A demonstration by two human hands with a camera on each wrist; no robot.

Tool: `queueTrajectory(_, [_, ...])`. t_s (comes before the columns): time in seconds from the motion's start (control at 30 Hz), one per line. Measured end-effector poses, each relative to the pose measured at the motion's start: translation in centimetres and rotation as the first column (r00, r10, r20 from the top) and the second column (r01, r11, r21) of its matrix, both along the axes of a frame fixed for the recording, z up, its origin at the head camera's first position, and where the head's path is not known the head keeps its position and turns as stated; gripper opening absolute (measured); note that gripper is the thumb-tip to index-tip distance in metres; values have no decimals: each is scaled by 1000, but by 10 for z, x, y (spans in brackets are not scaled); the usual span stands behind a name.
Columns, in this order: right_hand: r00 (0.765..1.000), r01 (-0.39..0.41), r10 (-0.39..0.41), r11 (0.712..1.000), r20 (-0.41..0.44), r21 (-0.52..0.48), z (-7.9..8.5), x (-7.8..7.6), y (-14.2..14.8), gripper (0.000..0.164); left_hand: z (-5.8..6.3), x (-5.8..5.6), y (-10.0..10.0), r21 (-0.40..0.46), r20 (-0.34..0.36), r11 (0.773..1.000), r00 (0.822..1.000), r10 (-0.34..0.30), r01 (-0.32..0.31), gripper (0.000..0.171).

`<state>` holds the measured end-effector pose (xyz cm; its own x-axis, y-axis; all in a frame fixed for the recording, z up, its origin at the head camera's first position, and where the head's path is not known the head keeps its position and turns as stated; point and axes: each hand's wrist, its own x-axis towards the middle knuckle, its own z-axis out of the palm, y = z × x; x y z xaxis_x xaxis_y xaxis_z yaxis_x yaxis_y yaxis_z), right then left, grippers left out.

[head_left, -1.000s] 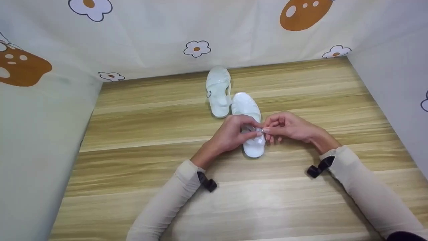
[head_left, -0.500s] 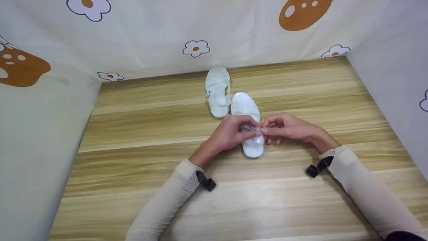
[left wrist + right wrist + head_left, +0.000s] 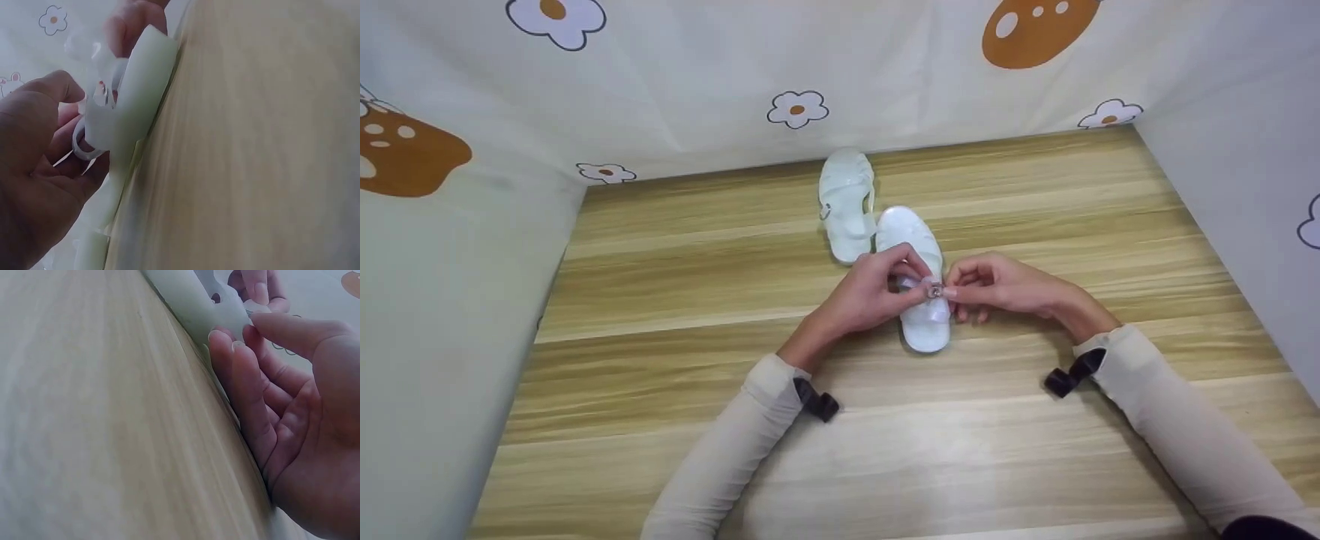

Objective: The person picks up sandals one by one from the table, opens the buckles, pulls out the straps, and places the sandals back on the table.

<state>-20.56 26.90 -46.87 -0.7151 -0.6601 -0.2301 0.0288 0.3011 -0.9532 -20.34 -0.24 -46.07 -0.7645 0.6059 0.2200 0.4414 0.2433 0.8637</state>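
A pale, glossy jelly sandal (image 3: 926,336) lies on the wood-grain surface, toe pointing away, both hands over its ankle strap. My left hand (image 3: 870,292) pinches the strap beside a small metal buckle (image 3: 935,291) with thumb and index finger. From the other side, my right hand (image 3: 1012,285) pinches the strap at the buckle between thumb and index; its other fingers curl loosely by the sole, as the right wrist view shows. A pale strap loop (image 3: 79,140) hangs by the left fingers in the left wrist view. Fingertips hide part of the strap.
The matching sandal (image 3: 847,184) lies farther back to the left, its heel close to the first one's toe, its toe near the back wall. Patterned cloth walls (image 3: 720,90) stand behind and on both sides of the wood-grain surface (image 3: 697,262).
The left index finger has lifted and the left hand has drawn slightly left, so the metal buckle now shows. The right hand stays almost in place, and the sandals have not noticeably moved.
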Motion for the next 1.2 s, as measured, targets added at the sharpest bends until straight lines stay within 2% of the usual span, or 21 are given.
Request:
queueTrajectory(0.13, [1000, -2, 2, 1000, -1, 0, 0, -1, 0, 26, 0, -1, 0, 33, 24, 999, 1000, -17, 17, 14])
queueTrajectory(0.43, [1000, -7, 7, 999, 17, -46, 0, 1, 4, 18, -2, 0, 2, 12, -77, 999, 996, -41, 42, 14])
queueTrajectory(0.6, [999, -32, 32, 997, 7, -77, 0, 1, 8, 12, -3, -2, 1, 16, -107, 998, 992, -63, 65, 17])
queueTrajectory(0.73, [999, -47, 48, 993, 7, -111, -1, 0, 10, 12, -5, -4, -1, 5, -99, 997, 993, -70, 71, 20])
queueTrajectory(1.0, [1000, -23, 25, 984, 10, -178, -1, -2, 10, 16, -4, -4, -4, -39, -67, 998, 996, -53, 50, 19])
queueTrajectory(1.2, [1000, 0, 4, 983, 21, -182, -2, -1, 10, 16, -1, -3, -4, -58, -63, 998, 997, -35, 31, 20])
